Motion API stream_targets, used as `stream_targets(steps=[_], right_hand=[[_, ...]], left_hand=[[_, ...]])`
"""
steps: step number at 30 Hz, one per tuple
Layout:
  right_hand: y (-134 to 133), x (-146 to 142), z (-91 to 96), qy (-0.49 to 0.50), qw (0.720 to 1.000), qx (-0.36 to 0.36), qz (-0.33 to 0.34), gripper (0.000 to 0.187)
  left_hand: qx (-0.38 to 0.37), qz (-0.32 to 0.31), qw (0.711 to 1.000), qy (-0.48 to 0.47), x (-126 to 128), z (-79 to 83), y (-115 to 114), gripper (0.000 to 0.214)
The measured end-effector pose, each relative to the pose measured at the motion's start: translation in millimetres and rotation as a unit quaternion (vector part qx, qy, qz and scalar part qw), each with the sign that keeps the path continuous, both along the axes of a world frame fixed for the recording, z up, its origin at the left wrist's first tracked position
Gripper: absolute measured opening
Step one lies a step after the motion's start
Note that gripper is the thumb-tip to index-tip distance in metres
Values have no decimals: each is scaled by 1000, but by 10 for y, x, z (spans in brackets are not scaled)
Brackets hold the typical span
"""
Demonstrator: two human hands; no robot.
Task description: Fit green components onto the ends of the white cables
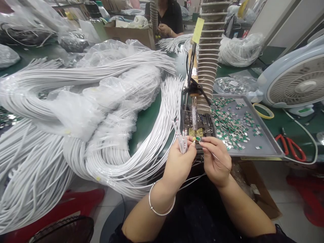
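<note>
My left hand (pixel 179 162) is closed around a small bunch of white cables (pixel 182 139), their stripped ends pointing up. My right hand (pixel 215 158) pinches a small green circuit board (pixel 197 138) at its fingertips, with a thin solder wire (pixel 220 161) running back across the hand. Both hands meet just in front of a soldering iron (pixel 194 116) fixed upright in a black stand (pixel 191 123). The board sits close beside the cable ends.
Large bundles of white cables (pixel 83 135) in clear plastic fill the green table at left. A grey tray (pixel 263 145) holds several small green boards. A ribbed duct (pixel 208 60), a fan (pixel 296 81), a tape roll (pixel 263 110) and red pliers (pixel 291 145) lie right. Another person (pixel 168 20) works opposite.
</note>
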State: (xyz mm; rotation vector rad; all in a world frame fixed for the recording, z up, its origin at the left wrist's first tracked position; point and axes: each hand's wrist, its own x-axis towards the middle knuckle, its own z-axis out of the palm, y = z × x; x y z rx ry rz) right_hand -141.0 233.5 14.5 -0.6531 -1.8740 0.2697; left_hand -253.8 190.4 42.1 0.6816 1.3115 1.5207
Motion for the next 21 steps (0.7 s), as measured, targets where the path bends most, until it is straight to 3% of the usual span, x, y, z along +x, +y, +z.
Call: stream_targets(steps=[21], right_hand=[[15, -36, 54, -1, 1000, 7, 2, 24]], left_hand=[[12, 11, 1000, 14, -24, -8, 6, 5]])
